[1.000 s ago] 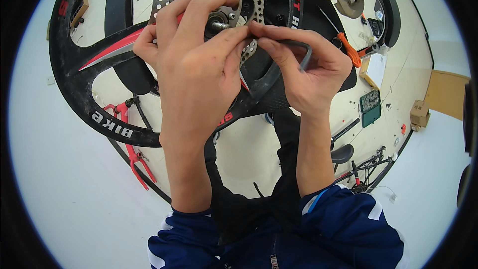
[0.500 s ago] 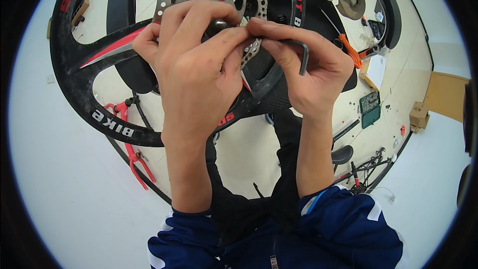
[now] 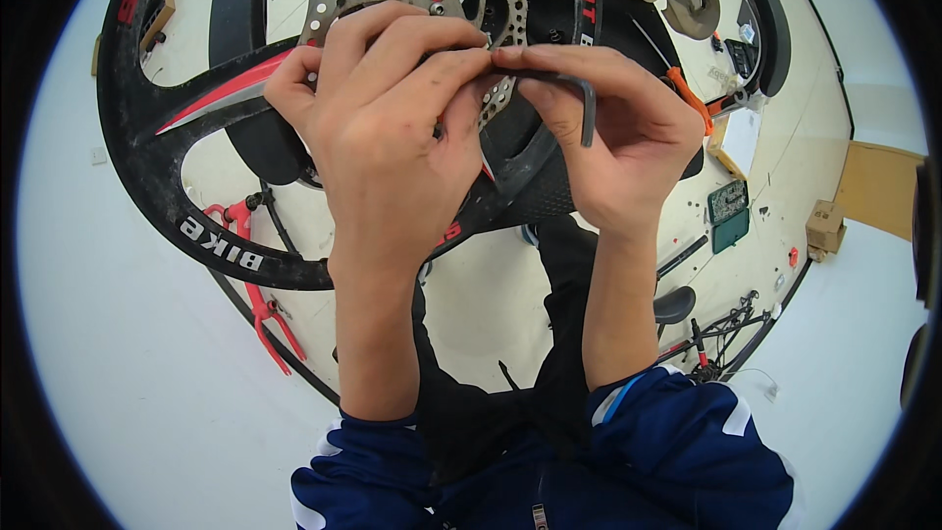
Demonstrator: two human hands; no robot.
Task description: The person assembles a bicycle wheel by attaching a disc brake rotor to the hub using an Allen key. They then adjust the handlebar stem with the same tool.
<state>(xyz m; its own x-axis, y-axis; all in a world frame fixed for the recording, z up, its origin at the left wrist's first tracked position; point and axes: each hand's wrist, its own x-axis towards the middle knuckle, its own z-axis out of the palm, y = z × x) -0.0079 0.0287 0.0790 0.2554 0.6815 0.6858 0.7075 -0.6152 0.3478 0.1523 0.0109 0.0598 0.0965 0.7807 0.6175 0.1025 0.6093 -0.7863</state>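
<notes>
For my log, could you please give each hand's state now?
Left hand: curled over the brake disc, grip unclear.
Right hand: closed, holding the L-shaped hex key.

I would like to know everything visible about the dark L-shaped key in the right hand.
The L-shaped key is a slim, dark grey bar with one bend, metal by its look. The right hand pinches it between thumb and index finger. One leg runs roughly sideways; past the bend, the other points toward the picture's lower edge, its end free beside the palm. The opposite end is hidden near the left hand; what it touches there cannot be told.
</notes>
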